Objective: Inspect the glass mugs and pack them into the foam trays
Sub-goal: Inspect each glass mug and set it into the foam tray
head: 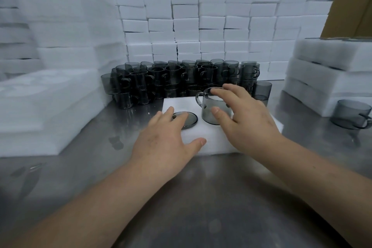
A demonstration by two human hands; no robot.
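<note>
A white foam tray (203, 139) lies on the steel table in front of me. A smoky grey glass mug (211, 106) stands upright in the tray's right half, handle to the left. My right hand (245, 112) wraps the mug, thumb on its near wall and fingers over the rim. In the tray's left half the round grey rim of another mug (190, 120) shows, sunk into the foam. My left hand (167, 143) lies flat with fingers spread, its fingertips on that sunken mug and the thumb on the foam.
A stacked pile of grey mugs (181, 80) fills the table behind the tray. White foam blocks (211, 26) form a wall at the back, with foam stacks left (46, 96) and right (330, 78). One loose mug (352, 115) lies at the right. Cardboard boxes stand behind.
</note>
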